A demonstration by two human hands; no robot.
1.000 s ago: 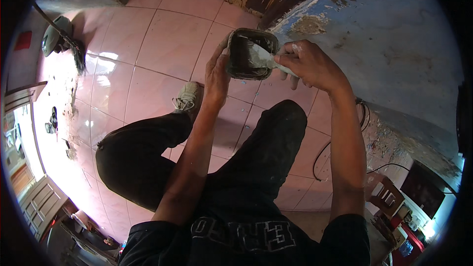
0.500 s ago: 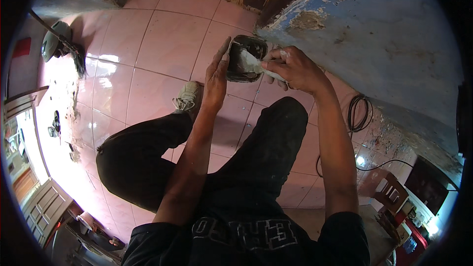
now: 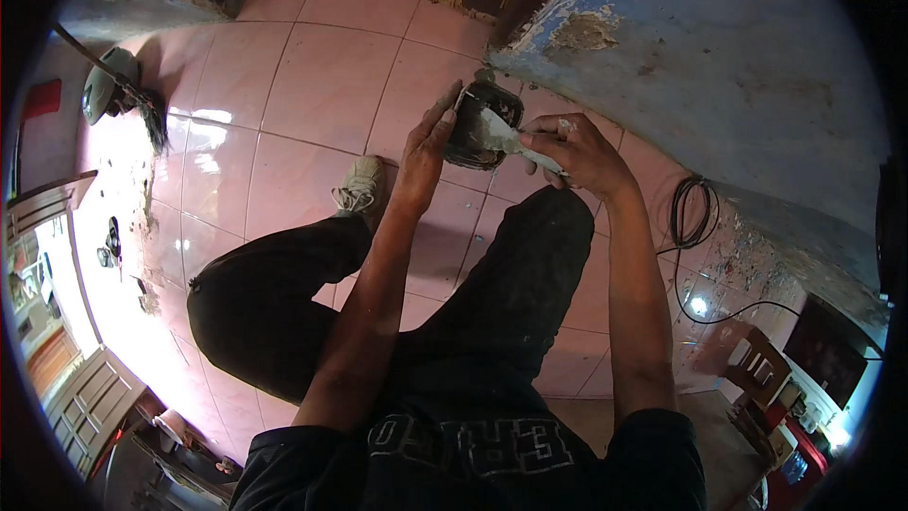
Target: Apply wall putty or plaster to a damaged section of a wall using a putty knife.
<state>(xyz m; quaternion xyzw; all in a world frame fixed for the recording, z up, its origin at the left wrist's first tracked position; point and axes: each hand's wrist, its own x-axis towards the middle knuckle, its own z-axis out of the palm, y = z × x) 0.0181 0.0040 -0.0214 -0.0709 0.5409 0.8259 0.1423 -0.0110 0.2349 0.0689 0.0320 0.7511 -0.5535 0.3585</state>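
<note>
left hand (image 3: 427,151) holds dark container (image 3: 511,102) by its left side, fingers nearly straight; hold underneath hidden. right hand (image 3: 575,153) curls firmly round handle of pale scraper (image 3: 502,136), blade inside container. container is between both hands, over pink tiled floor (image 3: 331,76).

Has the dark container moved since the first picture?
Yes. The dark container has come back toward the person, farther from the peeled patch on the blue wall.

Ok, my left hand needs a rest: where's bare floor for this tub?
Bare pink tiles lie left of your left hand, between the sneaker and the broom. Crowded: right of your right forearm, coiled black cable, debris by the blue wall.
</note>
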